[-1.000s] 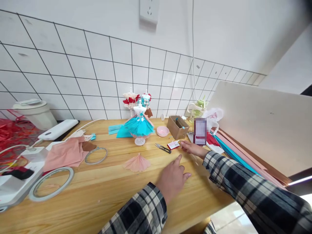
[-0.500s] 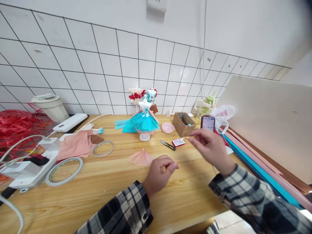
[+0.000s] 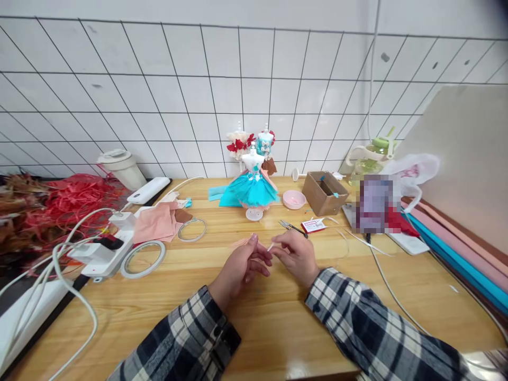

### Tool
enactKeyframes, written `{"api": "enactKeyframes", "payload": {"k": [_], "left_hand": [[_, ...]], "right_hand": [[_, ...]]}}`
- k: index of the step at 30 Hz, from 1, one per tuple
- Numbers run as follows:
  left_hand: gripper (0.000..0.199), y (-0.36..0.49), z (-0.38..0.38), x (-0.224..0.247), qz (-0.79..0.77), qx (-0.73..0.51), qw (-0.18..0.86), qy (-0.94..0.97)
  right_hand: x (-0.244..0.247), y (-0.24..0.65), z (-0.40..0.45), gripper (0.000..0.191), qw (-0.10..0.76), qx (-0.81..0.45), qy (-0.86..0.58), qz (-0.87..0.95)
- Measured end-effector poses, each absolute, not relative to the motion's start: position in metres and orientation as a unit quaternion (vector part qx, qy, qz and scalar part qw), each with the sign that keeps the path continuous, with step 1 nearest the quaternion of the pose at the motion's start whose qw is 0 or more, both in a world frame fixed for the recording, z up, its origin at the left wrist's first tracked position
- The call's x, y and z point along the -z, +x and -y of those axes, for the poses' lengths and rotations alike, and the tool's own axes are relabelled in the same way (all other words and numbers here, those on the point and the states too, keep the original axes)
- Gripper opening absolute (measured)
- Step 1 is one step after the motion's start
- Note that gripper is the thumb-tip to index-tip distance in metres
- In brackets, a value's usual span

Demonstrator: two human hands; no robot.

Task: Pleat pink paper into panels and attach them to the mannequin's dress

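My right hand [image 3: 297, 256] is closed in a pinch on a small white strip [image 3: 271, 246], too small to make out fully. Close beside it, my left hand [image 3: 243, 264] has its fingers loosely curled and apart; its fingertips come near the strip, and I cannot tell if they touch it. Behind the left hand shows only the edge of a pleated peach piece [image 3: 240, 243]; the hand hides the rest. Farther back stands a mini dress form in a turquoise dress [image 3: 253, 188]. Thread snips [image 3: 293, 228] and a red-and-white packet [image 3: 313, 226] lie beyond my right hand.
At the left are a power strip [image 3: 127, 238] with cables, tape rolls [image 3: 124, 264], peach fabric [image 3: 154, 222] and red shreds [image 3: 81, 198]. A pink bowl [image 3: 294, 199], a cardboard box [image 3: 323, 198] and a blurred-out phone [image 3: 374, 203] stand right of the dress form.
My hands have come together in front of the dress form; the right moved left and now pinches a white strip. The left hand's fingers have spread, covering most of the peach piece. The view has shifted.
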State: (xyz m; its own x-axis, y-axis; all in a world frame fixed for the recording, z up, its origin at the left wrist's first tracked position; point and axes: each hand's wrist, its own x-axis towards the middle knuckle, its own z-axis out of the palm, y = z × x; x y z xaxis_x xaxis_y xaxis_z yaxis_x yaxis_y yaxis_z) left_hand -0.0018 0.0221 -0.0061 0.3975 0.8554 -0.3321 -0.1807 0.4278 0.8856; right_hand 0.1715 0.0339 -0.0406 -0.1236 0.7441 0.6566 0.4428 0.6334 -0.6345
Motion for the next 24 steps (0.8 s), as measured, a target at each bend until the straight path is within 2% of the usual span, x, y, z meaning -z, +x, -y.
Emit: {"api": "enactKeyframes", "payload": {"k": [4, 7, 10, 17, 19, 21, 24], "left_hand": [[0.045, 0.001, -0.018, 0.000, -0.394, -0.343, 0.776, 0.353], [0.039, -0.001, -0.016, -0.005, -0.386, -0.341, 0.774, 0.368], [0.034, -0.005, -0.018, -0.007, -0.405, -0.328, 0.754, 0.400], [0.026, -0.008, -0.020, -0.001, -0.423, -0.330, 0.733, 0.419], [0.025, -0.008, -0.022, 0.000, -0.423, -0.366, 0.721, 0.408], [0.026, -0.009, -0.024, 0.000, -0.442, -0.434, 0.676, 0.399], [0.029, -0.009, -0.027, -0.002, -0.493, -0.517, 0.553, 0.428]], "right_hand": [[0.038, 0.173, -0.037, 0.092, 0.580, -0.215, -0.389, 0.683], [0.035, 0.172, -0.041, 0.107, 0.567, -0.278, -0.357, 0.689], [0.033, 0.174, -0.043, 0.105, 0.543, -0.336, -0.336, 0.692], [0.034, 0.176, -0.044, 0.107, 0.507, -0.388, -0.339, 0.691], [0.035, 0.178, -0.047, 0.094, 0.504, -0.422, -0.341, 0.672], [0.036, 0.181, -0.049, 0.074, 0.508, -0.451, -0.355, 0.643], [0.036, 0.182, -0.047, 0.050, 0.532, -0.381, -0.420, 0.629]]}}
